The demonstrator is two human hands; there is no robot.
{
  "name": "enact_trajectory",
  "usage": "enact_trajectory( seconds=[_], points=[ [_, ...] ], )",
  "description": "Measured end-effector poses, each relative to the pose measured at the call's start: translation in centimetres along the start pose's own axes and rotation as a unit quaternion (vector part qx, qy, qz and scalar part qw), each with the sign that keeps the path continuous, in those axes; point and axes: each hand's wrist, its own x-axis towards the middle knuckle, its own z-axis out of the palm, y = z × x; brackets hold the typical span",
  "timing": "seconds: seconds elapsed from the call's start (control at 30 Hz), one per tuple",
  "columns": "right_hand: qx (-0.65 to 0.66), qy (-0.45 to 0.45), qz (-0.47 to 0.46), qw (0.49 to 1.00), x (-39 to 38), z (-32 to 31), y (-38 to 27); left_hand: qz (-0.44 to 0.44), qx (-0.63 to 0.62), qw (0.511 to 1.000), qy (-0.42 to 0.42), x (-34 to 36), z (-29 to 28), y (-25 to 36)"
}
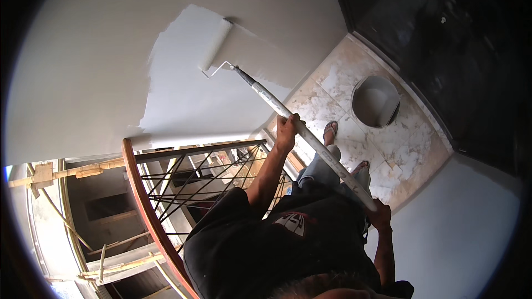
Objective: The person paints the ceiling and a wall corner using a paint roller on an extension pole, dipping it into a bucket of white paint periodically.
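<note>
My left hand [287,128] is wrapped round the middle of a long, paint-marked white pole [320,147]; my right hand [379,216] grips its lower end. At the pole's far end a white roller [216,44] on a wire frame rests against the pale wall [94,61], over a lighter painted patch [183,97] with ragged edges. On the paint-spattered tiled floor [321,94], to the right of my feet in flip-flops, stands a round bucket [368,102] with pale paint inside.
A railing with a reddish handrail [128,155] and thin black bars runs along my left, with bamboo poles [83,173] and concrete openings beyond it. A dark glossy surface [432,61] borders the floor at upper right. A pale wall [454,227] stands at lower right.
</note>
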Motion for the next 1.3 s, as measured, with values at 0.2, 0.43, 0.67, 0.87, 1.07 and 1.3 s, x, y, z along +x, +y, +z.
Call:
enact_trajectory(
  seconds=[0.2, 0.43, 0.67, 0.87, 1.07, 1.3],
  points=[
    [0.024, 0.009, -0.064, 0.998, 0.8, -1.0, -2.4, 0.047, 0.038, 0.998, 0.034, -0.6, -0.3, 5.2],
    [0.032, 0.005, -0.091, 0.995, 2.9, -1.8, -2.3, 0.049, 0.059, 0.996, 0.052, 0.0, 0.3, 6.5],
    [0.027, 0.005, -0.063, 0.998, 1.8, -3.3, -2.7, -0.008, 0.110, 0.993, 0.037, 0.0, 1.3, 8.1],
    [0.044, -0.031, 0.032, 0.998, -0.4, -4.0, -5.1, -0.074, 0.046, 0.996, 0.005, 1.2, -0.2, 6.0],
    [0.068, 0.000, 0.099, 0.993, -3.3, -4.1, -9.6, -0.181, 0.004, 0.982, -0.055, 3.1, -3.9, 1.9],
    [-0.006, 0.072, 0.111, 0.991, -4.4, 1.5, -13.8, -0.261, -0.085, 0.955, -0.111, 6.4, -9.3, -4.9]
  ],
)
